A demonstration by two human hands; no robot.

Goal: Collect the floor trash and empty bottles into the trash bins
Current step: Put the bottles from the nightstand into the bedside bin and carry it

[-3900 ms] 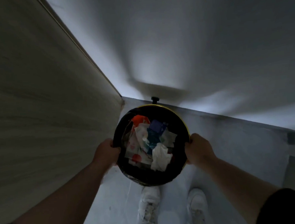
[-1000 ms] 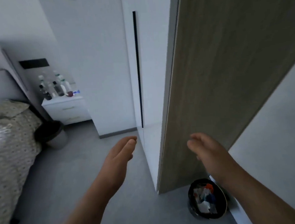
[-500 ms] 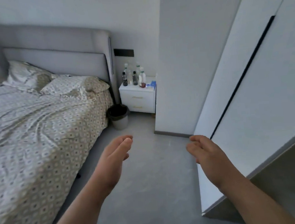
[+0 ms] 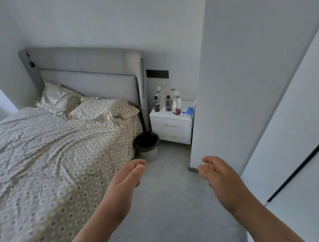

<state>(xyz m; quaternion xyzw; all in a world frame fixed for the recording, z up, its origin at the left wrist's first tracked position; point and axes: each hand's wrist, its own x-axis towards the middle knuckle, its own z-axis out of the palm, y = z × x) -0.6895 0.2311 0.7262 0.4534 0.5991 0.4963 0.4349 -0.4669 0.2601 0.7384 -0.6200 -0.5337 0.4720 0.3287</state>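
Floor (image 4: 171, 206) between bed (image 4: 53, 167) and wall (image 4: 219, 97), bin (image 4: 148, 149) beyond

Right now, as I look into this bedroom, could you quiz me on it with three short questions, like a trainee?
1. True or false: the left hand grips something.
2. Where does the trash bin stand? A) on the floor beside the bed and the nightstand; B) on the bed; C) on the nightstand.
3. Short answer: what tall things stand on the nightstand?
Key: 1 false, it is open and holds nothing. 2 A. 3 bottles.
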